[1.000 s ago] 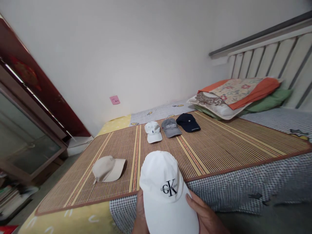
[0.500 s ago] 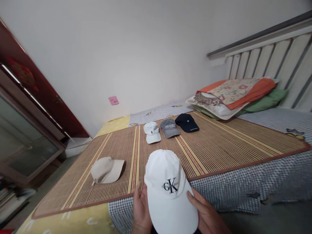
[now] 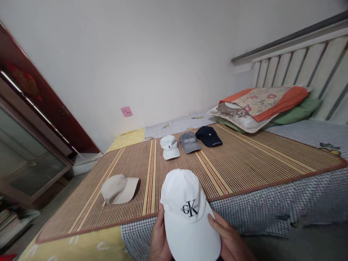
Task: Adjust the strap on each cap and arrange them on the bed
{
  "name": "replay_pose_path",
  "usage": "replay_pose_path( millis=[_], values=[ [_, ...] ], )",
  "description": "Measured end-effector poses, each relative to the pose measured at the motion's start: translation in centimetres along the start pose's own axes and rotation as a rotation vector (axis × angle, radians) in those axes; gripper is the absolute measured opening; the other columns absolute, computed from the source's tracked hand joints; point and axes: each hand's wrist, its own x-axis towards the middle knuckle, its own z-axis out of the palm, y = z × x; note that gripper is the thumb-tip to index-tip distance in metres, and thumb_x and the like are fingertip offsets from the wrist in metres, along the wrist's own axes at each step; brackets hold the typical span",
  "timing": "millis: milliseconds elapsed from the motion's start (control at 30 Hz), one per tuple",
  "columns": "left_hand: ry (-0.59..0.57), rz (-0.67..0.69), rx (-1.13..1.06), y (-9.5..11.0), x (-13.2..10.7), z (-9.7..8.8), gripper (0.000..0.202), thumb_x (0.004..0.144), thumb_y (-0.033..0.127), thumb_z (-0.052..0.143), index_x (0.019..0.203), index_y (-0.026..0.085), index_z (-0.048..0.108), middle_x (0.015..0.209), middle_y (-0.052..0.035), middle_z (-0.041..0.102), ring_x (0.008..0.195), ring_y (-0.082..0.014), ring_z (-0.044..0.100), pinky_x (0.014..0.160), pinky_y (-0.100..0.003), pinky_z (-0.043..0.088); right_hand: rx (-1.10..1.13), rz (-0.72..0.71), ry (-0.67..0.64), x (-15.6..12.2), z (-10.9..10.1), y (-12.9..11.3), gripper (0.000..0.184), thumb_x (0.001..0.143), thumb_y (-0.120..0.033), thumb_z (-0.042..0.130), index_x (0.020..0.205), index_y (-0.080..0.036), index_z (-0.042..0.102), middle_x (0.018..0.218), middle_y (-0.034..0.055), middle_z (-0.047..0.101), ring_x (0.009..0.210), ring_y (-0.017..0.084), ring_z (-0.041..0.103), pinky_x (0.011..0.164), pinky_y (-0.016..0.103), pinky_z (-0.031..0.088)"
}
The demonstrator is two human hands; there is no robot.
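A white baseball cap (image 3: 185, 214) with a dark letter logo is held in front of me at the near edge of the bed, brim towards me. My left hand (image 3: 160, 235) grips its left side, the fingers partly hidden behind it. On the other side my right hand (image 3: 227, 233) holds the brim's edge, thumb on top. Further back a white cap (image 3: 170, 146), a grey cap (image 3: 189, 142) and a black cap (image 3: 208, 136) lie in a row on the striped mat (image 3: 130, 159). A beige cap (image 3: 119, 189) rests at the left, its brim pointing right.
Stacked pillows (image 3: 261, 107) with an orange and floral cover lie at the back right, against the white headboard (image 3: 301, 61). A pink note (image 3: 126, 111) is stuck on the wall. To the left stand a red door (image 3: 51, 98) and a glass-fronted cabinet (image 3: 29, 156).
My left hand has closed in on the white cap's side; its fingers stood apart from it before. The held cap has shifted very slightly. The other caps have stayed put.
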Motion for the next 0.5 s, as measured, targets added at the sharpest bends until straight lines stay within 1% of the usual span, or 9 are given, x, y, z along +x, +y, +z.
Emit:
replay_pose_path(
  millis=[100,167,200,267,367,433,500],
  values=[
    [-0.009,-0.056,0.020,0.0,0.1,0.3,0.067,0.103,0.061,0.025,0.144,0.019,0.057,0.142,-0.0126,0.063,0.145,-0.0300,0.045,0.127,-0.048,0.013,-0.022,0.013,0.038,0.1,0.5,-0.3,0.057,0.071,-0.043,0.091,0.122,-0.021,0.075,0.119,0.0128,0.078,0.124,0.035,0.065,0.116,0.051,0.040],
    [-0.018,-0.083,0.023,0.0,0.1,0.5,0.068,0.103,0.060,0.026,0.144,0.016,0.057,0.144,-0.0131,0.061,0.146,-0.0306,0.042,0.127,-0.047,0.012,-0.033,0.021,0.045,0.1,1.3,-0.8,0.057,0.066,-0.047,0.092,0.115,-0.019,0.079,0.118,0.0135,0.078,0.123,0.037,0.066,0.117,0.051,0.039],
    [-0.025,-0.099,0.022,-0.1,0.1,0.5,0.068,0.103,0.060,0.025,0.144,0.015,0.057,0.144,-0.0134,0.061,0.147,-0.0309,0.041,0.127,-0.047,0.011,-0.033,0.025,0.029,0.2,1.7,-1.3,0.057,0.067,-0.049,0.092,0.114,-0.019,0.079,0.120,0.0135,0.077,0.126,0.037,0.064,0.118,0.051,0.038],
    [-0.030,-0.122,0.022,-0.3,0.1,0.7,0.069,0.104,0.058,0.023,0.143,0.013,0.057,0.144,-0.0143,0.061,0.147,-0.0313,0.040,0.127,-0.048,0.010,-0.012,0.056,-0.048,0.2,2.4,-2.1,0.059,0.070,-0.052,0.088,0.117,-0.018,0.078,0.126,0.0133,0.075,0.133,0.035,0.059,0.120,0.048,0.035],
    [-0.021,-0.139,0.016,-0.9,0.1,0.8,0.071,0.104,0.058,0.022,0.143,0.011,0.057,0.145,-0.0145,0.059,0.149,-0.0321,0.037,0.127,-0.049,0.007,0.034,0.136,-0.144,0.5,2.5,-3.1,0.060,0.076,-0.053,0.083,0.124,-0.018,0.074,0.128,0.0124,0.074,0.138,0.033,0.054,0.122,0.048,0.032],
    [0.000,-0.158,0.014,-1.4,0.1,0.7,0.073,0.103,0.061,0.022,0.144,0.011,0.056,0.148,-0.0147,0.057,0.151,-0.0331,0.034,0.127,-0.051,0.006,0.042,0.148,-0.144,0.7,2.1,-3.3,0.057,0.079,-0.049,0.081,0.126,-0.018,0.073,0.128,0.0124,0.074,0.138,0.034,0.054,0.121,0.050,0.033],
    [0.027,-0.178,0.024,-1.7,0.1,0.3,0.076,0.102,0.062,0.022,0.145,0.010,0.056,0.150,-0.0157,0.055,0.151,-0.0342,0.032,0.127,-0.052,0.006,0.042,0.129,-0.116,0.8,1.6,-3.3,0.054,0.081,-0.047,0.079,0.126,-0.017,0.072,0.128,0.0132,0.074,0.136,0.035,0.056,0.120,0.053,0.033]
  ],
)
